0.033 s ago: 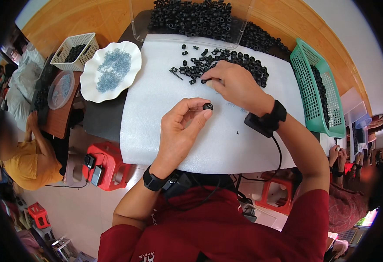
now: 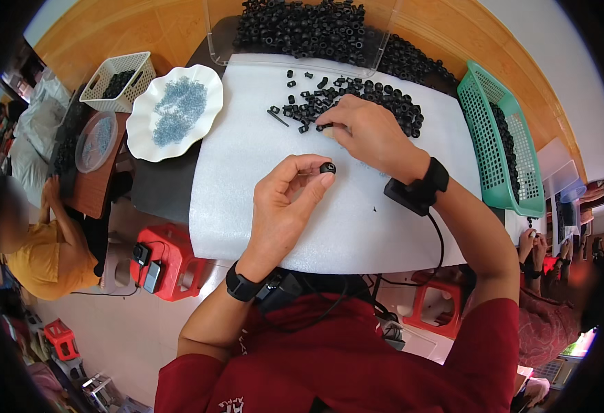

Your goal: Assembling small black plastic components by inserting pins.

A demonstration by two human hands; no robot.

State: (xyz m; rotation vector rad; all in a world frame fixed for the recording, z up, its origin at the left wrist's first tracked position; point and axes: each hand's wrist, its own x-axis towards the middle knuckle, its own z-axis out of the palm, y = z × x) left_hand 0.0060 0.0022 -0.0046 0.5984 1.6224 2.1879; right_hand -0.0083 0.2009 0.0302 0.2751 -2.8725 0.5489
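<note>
black part (image 2: 327, 168) sits in the pinch of the left hand (image 2: 278, 210), near the middle of the view and above the white sheet (image 2: 412, 241) on the dark counter (image 2: 161, 189). the left hand's thumb and forefinger are closed on it from either side, with the other fingers curled loosely behind. the right hand (image 2: 379, 134), at about 1 o'clock from the part, is bent down with its fingers nearly together; the fingertips touch a small black piece (image 2: 324, 127) by the loose pile (image 2: 401, 109), though whether they grip it i cannot tell.

almost nothing differs from the earlier frame: the left hand and its part keep their place, while the right wrist sits a touch closer to 9 o'clock.

the part is short and rounded, with a paler detail on the face turned toward the camera. it is too small to be sure where any opening points, and too stubby for a long axis to be made out.

a white scalloped plate (image 2: 211, 89) of clear bluish bits (image 2: 178, 110) lies toward 10 o'clock from the part, a green basket (image 2: 527, 162) toward 3, and a bigger black heap (image 2: 302, 31) toward 12.
</note>
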